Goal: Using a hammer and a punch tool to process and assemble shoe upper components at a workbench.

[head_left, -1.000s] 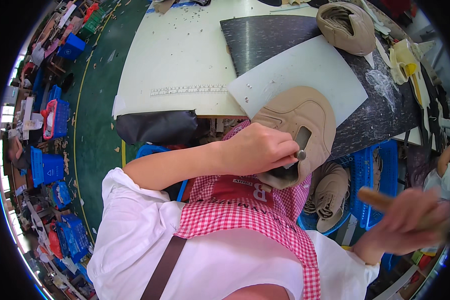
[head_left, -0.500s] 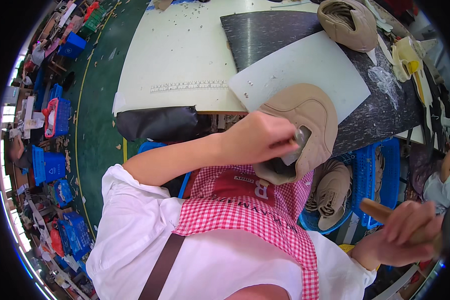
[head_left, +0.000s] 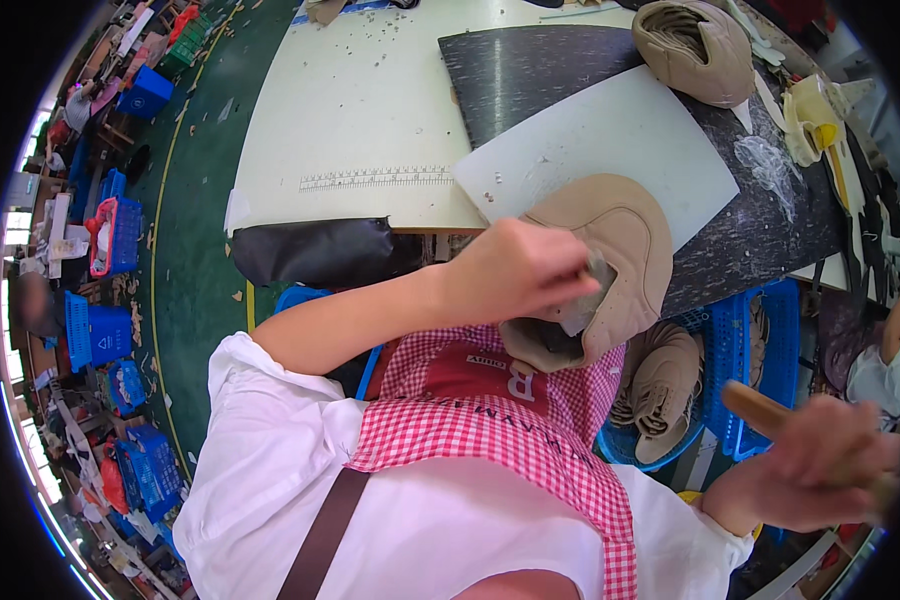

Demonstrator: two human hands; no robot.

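Note:
My left hand [head_left: 525, 268] is closed in a pinch on a small grey metal tool [head_left: 598, 270], most of it hidden by the fingers. It is held at the opening of a tan shoe upper [head_left: 630, 235], where a greyish flat piece [head_left: 575, 318] shows inside. The upper lies partly over a white board [head_left: 610, 140] and reaches down toward my apron. Off to the right, my right hand [head_left: 830, 460], smeared by motion, grips a wooden handle [head_left: 755, 408]. The other end of that tool is lost at the dark rim.
Another tan shoe upper [head_left: 695, 50] sits at the back right of the dark mat [head_left: 550, 70]. Several uppers [head_left: 660, 385] fill a blue basket [head_left: 715, 385] below the table. A printed ruler scale [head_left: 375, 178] marks the pale table [head_left: 350, 110]. Blue crates [head_left: 120, 235] line the far left.
My right hand, with the wooden handle, has shifted slightly and is more blurred. The upper and my left hand are nearly where they were.

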